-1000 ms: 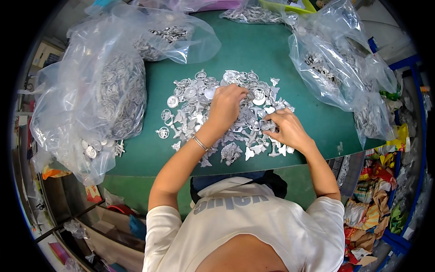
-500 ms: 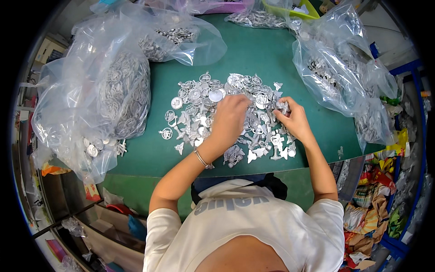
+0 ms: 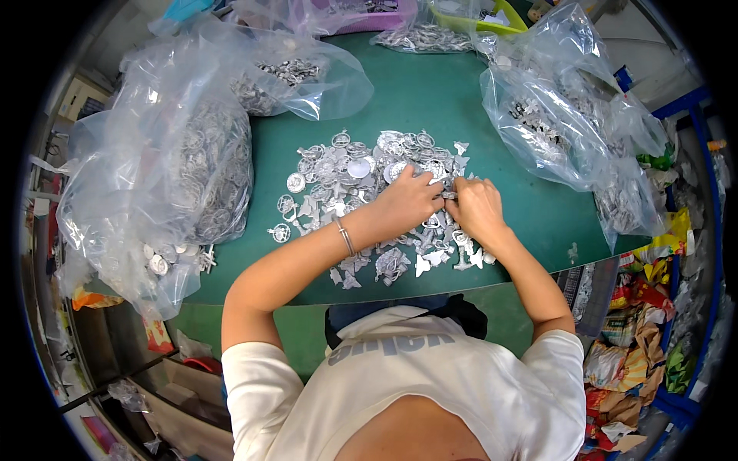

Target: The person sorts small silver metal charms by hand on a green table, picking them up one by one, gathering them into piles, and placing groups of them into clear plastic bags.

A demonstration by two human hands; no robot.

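A green surface was spread across the middle of the view, flanked by a large clear bag of grey metal pieces on the left and another clear bag on the right. At its far edge a purple basket and a lime-green basket were set. Nearer the person, a loose pile of grey metal charms was spread out, and over its right half both hands were brought close together. The left hand was laid across the pile, palm down, with its fingers bent; whether anything was held in its grip could not be told. The right hand was placed just beside it, thumb and fingers curled with only a narrow gap left at the tips. In that gap a small grey piece was seen, between the two hands, to the left of the right grip and right beside the left fingertips. The right hand was judged the nearer, though a firm hold could not be confirmed, and the piece's long axis was too hidden to be read.
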